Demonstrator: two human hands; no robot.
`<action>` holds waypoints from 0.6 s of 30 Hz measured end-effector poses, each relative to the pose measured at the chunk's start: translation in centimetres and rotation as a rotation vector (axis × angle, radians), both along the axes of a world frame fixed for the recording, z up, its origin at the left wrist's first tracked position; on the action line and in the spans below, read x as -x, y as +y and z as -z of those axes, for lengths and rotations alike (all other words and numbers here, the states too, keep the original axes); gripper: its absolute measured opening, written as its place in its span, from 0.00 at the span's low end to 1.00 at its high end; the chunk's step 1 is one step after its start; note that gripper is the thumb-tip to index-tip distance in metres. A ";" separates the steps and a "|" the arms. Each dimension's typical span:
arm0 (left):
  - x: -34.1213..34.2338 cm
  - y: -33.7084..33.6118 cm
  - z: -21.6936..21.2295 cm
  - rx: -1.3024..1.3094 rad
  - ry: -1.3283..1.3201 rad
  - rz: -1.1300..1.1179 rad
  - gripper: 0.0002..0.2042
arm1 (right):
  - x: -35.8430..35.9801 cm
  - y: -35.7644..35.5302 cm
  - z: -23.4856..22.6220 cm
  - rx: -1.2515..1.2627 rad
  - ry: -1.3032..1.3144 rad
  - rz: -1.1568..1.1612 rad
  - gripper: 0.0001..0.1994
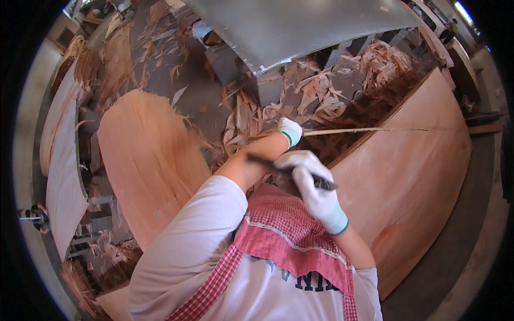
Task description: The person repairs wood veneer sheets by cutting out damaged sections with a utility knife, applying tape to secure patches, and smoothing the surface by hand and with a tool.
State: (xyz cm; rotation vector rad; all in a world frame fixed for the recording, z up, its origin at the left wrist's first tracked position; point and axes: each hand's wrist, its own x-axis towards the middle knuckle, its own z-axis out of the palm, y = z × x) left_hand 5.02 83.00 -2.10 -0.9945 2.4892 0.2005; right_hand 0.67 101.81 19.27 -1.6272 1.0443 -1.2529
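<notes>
My left hand [290,131], in a white glove with a green cuff edge, reaches forward and is closed around the end of a thin wood strip [364,130]. The strip runs to the right, over the edge of a large reddish veneer sheet [412,176]. Nearer my body, my right hand [309,179], gloved alike, grips a dark, narrow knife-like tool [323,183]. The tool slants across in front of my left forearm, its far end pointing left; motion blurs it, so its exact kind is unclear.
A ragged-ended veneer sheet [150,155] lies to my left, with more stacked sheets [64,155] beyond. Torn veneer scraps [321,96] litter the area ahead. A grey panel [316,29] juts in at the top. A person [451,29] is far off at the upper right.
</notes>
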 end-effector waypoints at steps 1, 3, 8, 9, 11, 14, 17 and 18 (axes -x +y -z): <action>-0.1 -0.2 0.1 -0.004 0.030 0.005 0.12 | 0.4 -0.4 1.5 -0.159 -0.093 0.124 0.09; -0.3 -0.4 0.2 -0.050 0.077 0.089 0.13 | 2.1 -0.7 4.7 -0.411 -0.109 0.412 0.08; -2.3 2.3 -1.3 -0.135 0.419 -0.060 0.17 | 8.9 5.4 8.1 -0.243 -0.213 0.542 0.15; -3.4 3.6 -2.0 -0.109 0.487 -0.042 0.16 | 10.4 6.1 8.7 -0.285 -0.358 0.620 0.19; -5.8 6.5 -3.4 -0.120 0.552 -0.075 0.14 | 13.4 8.0 10.1 -0.483 -0.400 0.836 0.19; -9.6 10.8 -4.7 -0.190 0.440 -0.107 0.14 | 16.6 10.0 13.6 -0.628 -0.534 1.009 0.18; -13.4 13.5 -5.6 -0.247 0.420 -0.157 0.14 | 18.4 9.8 17.5 -0.699 -0.634 1.113 0.18; -14.5 14.2 -5.9 -0.241 0.417 -0.152 0.14 | 18.8 9.5 18.6 -0.732 -0.661 1.138 0.18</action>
